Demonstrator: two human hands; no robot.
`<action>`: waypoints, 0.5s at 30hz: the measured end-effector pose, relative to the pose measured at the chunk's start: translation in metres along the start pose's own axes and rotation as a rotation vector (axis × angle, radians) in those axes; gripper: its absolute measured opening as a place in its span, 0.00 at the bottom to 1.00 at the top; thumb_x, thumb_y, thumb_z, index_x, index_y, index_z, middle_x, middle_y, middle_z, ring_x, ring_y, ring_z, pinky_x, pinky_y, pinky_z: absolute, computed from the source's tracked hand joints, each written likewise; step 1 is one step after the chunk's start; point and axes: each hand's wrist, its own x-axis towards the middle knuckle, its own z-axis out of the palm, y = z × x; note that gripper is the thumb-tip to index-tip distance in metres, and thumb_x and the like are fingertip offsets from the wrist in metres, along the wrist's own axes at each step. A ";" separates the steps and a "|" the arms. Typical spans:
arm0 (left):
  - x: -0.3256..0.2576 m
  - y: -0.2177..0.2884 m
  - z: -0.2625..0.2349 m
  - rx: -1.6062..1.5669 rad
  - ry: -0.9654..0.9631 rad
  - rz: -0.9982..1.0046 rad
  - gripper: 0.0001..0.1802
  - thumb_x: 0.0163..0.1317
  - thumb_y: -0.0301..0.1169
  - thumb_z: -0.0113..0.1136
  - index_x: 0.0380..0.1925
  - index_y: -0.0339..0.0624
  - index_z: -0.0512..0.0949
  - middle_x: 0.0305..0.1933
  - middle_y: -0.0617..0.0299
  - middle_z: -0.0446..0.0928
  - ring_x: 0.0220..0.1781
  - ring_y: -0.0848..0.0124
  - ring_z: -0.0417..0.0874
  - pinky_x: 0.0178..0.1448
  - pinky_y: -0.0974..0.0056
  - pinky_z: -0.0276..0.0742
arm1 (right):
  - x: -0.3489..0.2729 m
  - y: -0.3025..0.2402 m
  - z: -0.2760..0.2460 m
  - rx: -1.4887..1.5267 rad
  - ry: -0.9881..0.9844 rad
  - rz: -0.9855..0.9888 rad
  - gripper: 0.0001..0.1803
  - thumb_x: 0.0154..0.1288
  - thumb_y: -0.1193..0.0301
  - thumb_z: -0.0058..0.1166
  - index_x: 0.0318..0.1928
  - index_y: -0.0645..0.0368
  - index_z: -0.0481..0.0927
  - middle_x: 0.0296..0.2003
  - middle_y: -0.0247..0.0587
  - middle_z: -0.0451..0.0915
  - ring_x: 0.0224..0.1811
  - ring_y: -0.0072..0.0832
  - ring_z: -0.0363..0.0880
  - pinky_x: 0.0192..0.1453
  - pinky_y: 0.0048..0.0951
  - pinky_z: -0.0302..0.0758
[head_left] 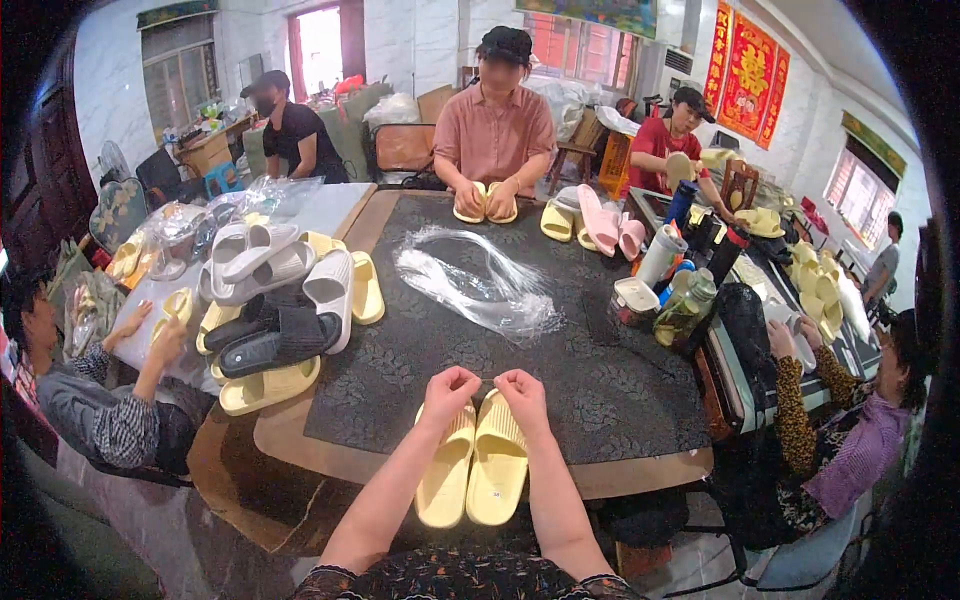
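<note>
One dark patterned garment [450,577] nearest; two bare forearms [375,500] angle inward; left hand [450,396] and right hand [524,402] sit just apart, fingertips bunched, cannot tell if gripping; beneath, two pale-yellow ribbed-strap slippers [444,485] side by side at dark floral mat [610,400] edge.

A pale yellow, smooth-soled left slipper [443,485] with a broad ribbed strap is lying just beside a matching pale yellow right slipper [497,478], the two forming an open-toed pair. Both are sitting upright, footbeds facing up and rounded heels pointing toward the wearer of the camera, while their toe ends are pointing away. Their heels are reaching past the near edge of the brown-rimmed table [640,477] in this view. The right slipper is bearing a small whitish sticker [497,494] near its heel. Both straps are showing fine parallel ridges, though their outer sides are partly hidden.
</note>
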 end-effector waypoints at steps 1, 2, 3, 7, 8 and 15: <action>0.000 0.000 0.001 -0.006 -0.017 -0.002 0.07 0.56 0.30 0.65 0.29 0.38 0.79 0.27 0.69 0.78 0.30 0.82 0.75 0.35 0.73 0.71 | 0.001 0.002 -0.001 -0.025 -0.018 -0.003 0.06 0.63 0.71 0.58 0.33 0.62 0.80 0.23 0.24 0.77 0.25 0.10 0.70 0.30 0.16 0.67; 0.000 0.001 0.003 -0.014 -0.033 -0.005 0.07 0.56 0.30 0.65 0.29 0.38 0.79 0.27 0.69 0.78 0.29 0.82 0.75 0.35 0.73 0.71 | 0.001 0.004 -0.002 -0.028 -0.015 -0.006 0.06 0.63 0.71 0.58 0.33 0.62 0.80 0.23 0.24 0.77 0.25 0.10 0.70 0.30 0.16 0.67; -0.001 0.005 0.005 -0.008 -0.035 -0.008 0.07 0.56 0.30 0.65 0.29 0.38 0.79 0.27 0.69 0.78 0.29 0.82 0.75 0.35 0.73 0.71 | 0.002 0.007 -0.003 -0.054 -0.039 0.004 0.06 0.62 0.70 0.59 0.33 0.61 0.79 0.24 0.24 0.77 0.26 0.09 0.70 0.30 0.16 0.67; 0.000 0.005 0.004 0.033 -0.031 -0.013 0.07 0.56 0.30 0.65 0.29 0.38 0.79 0.27 0.69 0.78 0.30 0.82 0.75 0.35 0.73 0.71 | 0.003 0.006 -0.004 -0.071 -0.010 -0.009 0.06 0.62 0.70 0.60 0.33 0.60 0.79 0.24 0.23 0.76 0.26 0.09 0.69 0.30 0.15 0.66; 0.002 0.001 0.001 0.013 -0.008 -0.025 0.07 0.56 0.30 0.65 0.29 0.38 0.79 0.27 0.69 0.78 0.30 0.82 0.75 0.36 0.73 0.71 | 0.002 0.004 -0.001 0.013 0.017 -0.021 0.06 0.62 0.70 0.60 0.34 0.60 0.79 0.24 0.23 0.76 0.25 0.09 0.69 0.29 0.15 0.65; -0.003 0.008 0.007 0.031 -0.061 -0.015 0.05 0.57 0.28 0.64 0.29 0.39 0.79 0.27 0.71 0.76 0.30 0.84 0.72 0.34 0.75 0.68 | 0.000 0.002 -0.004 -0.071 -0.028 -0.014 0.06 0.62 0.70 0.60 0.32 0.60 0.79 0.22 0.20 0.73 0.24 0.08 0.66 0.28 0.14 0.63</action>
